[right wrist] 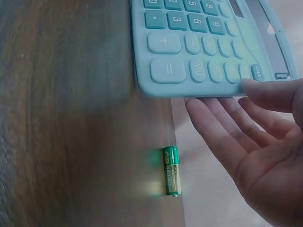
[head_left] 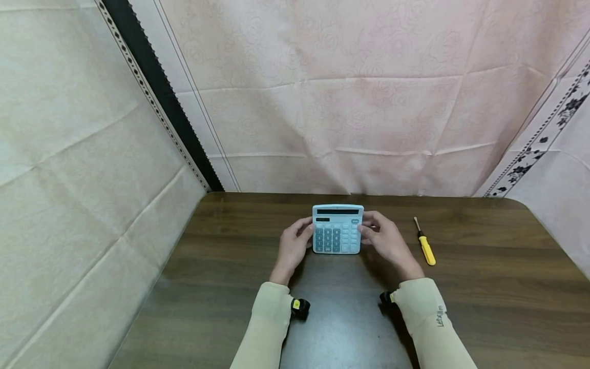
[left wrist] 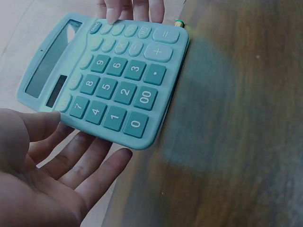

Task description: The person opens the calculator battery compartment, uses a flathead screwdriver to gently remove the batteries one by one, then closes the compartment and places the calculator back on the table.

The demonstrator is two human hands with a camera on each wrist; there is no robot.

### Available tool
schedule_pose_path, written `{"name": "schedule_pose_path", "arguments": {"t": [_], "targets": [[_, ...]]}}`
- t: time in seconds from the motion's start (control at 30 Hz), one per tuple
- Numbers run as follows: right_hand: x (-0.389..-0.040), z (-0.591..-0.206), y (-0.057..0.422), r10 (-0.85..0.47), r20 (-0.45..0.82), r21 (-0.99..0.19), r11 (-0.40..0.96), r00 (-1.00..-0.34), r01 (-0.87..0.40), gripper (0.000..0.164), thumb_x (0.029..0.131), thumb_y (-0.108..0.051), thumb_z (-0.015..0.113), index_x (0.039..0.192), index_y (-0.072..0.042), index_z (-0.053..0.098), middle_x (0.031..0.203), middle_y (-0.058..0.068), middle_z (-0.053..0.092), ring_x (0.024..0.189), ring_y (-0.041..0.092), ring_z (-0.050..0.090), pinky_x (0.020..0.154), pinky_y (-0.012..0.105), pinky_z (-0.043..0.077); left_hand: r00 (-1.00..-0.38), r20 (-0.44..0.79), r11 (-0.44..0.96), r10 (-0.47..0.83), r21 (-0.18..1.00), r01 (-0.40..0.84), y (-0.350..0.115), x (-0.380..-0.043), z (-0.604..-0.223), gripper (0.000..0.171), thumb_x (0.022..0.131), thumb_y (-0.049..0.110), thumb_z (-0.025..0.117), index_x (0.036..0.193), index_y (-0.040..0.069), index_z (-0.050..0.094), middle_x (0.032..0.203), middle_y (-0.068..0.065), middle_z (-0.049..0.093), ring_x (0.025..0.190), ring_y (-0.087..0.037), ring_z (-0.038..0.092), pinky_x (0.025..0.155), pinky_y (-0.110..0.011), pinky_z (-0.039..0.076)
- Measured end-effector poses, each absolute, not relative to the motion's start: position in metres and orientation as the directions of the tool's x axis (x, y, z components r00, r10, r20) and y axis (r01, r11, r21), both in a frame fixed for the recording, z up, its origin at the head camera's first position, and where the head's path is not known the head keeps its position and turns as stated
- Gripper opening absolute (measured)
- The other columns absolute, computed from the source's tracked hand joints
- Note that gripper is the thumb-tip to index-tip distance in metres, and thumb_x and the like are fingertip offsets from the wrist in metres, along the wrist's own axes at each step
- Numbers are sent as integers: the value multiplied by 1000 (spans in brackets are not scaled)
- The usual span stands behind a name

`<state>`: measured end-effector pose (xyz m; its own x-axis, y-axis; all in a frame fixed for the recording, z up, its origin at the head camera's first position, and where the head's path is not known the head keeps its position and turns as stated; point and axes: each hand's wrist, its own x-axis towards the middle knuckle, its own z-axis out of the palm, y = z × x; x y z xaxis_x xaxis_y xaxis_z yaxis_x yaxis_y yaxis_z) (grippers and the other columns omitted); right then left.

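A light blue calculator (head_left: pixel 338 229) is held up between both hands, its keys and display facing the head camera. My left hand (head_left: pixel 290 247) grips its left edge, the thumb on the front face and the other fingers behind. On the opposite edge, my right hand (head_left: pixel 391 242) pinches the calculator in the same way, its thumb (right wrist: pixel 272 94) near the ON/AC key. A green and gold battery (right wrist: pixel 171 171) lies on the table beside the right hand in the right wrist view. Only its green end (left wrist: pixel 179 23) peeks past the calculator in the left wrist view.
A screwdriver (head_left: pixel 426 248) with a yellow and black handle lies right of the right hand on the brown wooden table (head_left: pixel 488 287). Pale patterned cloth (head_left: pixel 359 113) hangs behind the table's far edge, and more cloth (head_left: pixel 83 169) covers the left side.
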<state>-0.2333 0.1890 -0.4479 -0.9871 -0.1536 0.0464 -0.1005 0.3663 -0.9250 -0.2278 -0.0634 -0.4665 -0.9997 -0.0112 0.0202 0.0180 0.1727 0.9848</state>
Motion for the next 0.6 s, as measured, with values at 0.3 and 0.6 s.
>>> {"name": "schedule_pose_path", "arguments": {"t": [0.3,0.6], "targets": [[-235,-451,185,-144,-10,-921,387,-990,-47,44,109,-3,57,151,1,47,129,26,63,113,38,66,90,50,61,-999,37,170,-31,985,32,-62,-229,-469,35,110,12,60,143,18,68,125,-5,72,108,-21,67,86,-45,62],[-235,-454,183,-146,-12,-919,391,-989,-46,44,108,0,58,151,3,46,127,27,62,108,38,69,87,49,62,-999,21,190,-35,982,14,-61,-230,-472,40,106,4,62,144,18,68,125,-4,72,104,-18,71,82,-43,63]]}}
